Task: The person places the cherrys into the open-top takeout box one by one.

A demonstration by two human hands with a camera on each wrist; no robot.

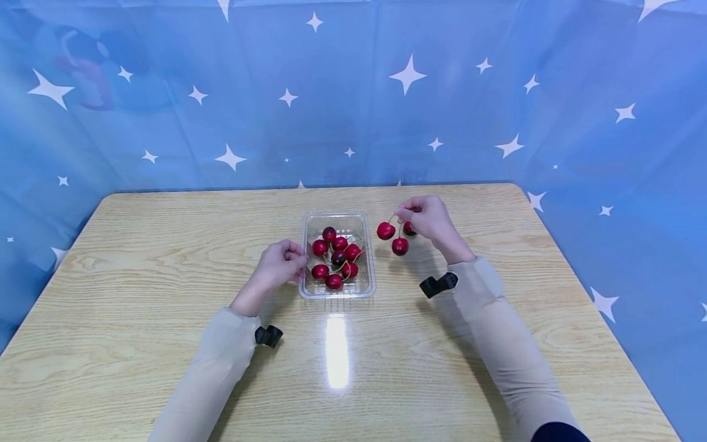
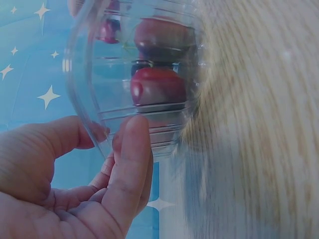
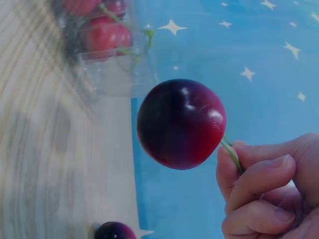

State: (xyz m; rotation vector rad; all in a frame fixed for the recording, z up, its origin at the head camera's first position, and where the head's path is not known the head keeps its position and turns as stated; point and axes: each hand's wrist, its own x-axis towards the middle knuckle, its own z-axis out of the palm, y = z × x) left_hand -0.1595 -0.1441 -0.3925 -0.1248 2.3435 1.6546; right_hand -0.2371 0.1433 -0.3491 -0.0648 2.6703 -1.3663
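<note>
A clear plastic container [image 1: 338, 293] stands on the table with several red cherries [image 1: 334, 282] inside, some with green stems. My left hand [image 1: 278, 264] pinches its left edge; the left wrist view shows the thumb at the rim and fingers [image 2: 133, 144] against the outer wall. Right of the container, my right hand [image 1: 428, 216] pinches green stems [image 3: 232, 157] between thumb and fingertips. Two cherries appear to hang from it, a red cherry [image 1: 385, 231] and a lower cherry [image 1: 400, 247]. Another dark cherry [image 1: 409, 229] is partly hidden by that hand; whether it is held I cannot tell.
The wooden table [image 1: 166, 270] has a far edge close behind the container. A blue curtain [image 1: 353, 92] with white stars hangs beyond it. Black wrist cameras, the left camera [image 1: 269, 336] and the right camera [image 1: 439, 285], sit on the sleeves.
</note>
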